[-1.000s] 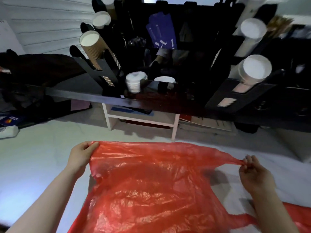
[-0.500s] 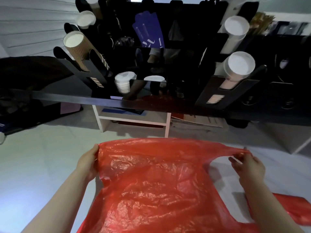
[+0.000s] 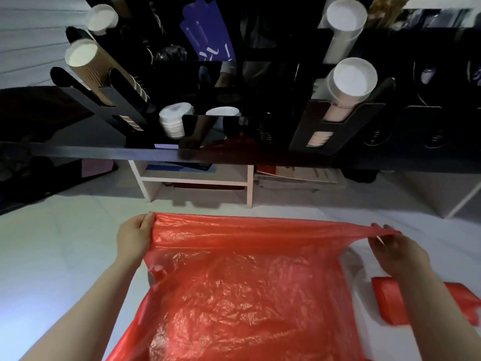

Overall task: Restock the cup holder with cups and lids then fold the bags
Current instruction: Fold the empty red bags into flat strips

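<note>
A thin red plastic bag (image 3: 242,287) hangs spread out in front of me, its top edge pulled taut between both hands. My left hand (image 3: 134,238) pinches the bag's left top corner. My right hand (image 3: 395,250) pinches the stretched handle at the right. Above, the black cup holder (image 3: 335,126) carries a brown ribbed cup stack (image 3: 104,74) at the left, white cup stacks (image 3: 350,82) at the right and white lids (image 3: 175,121) in the middle.
A second red bag (image 3: 390,300), folded flat, lies on the white surface (image 3: 52,256) beneath my right forearm. A white shelf unit (image 3: 197,181) stands under the dark counter edge (image 3: 104,153). Dark items sit at the far left.
My hands have moved further apart, pulling the bag's top edge straight and tight. The view has tilted down, bringing the folded red bag at the right into sight.
</note>
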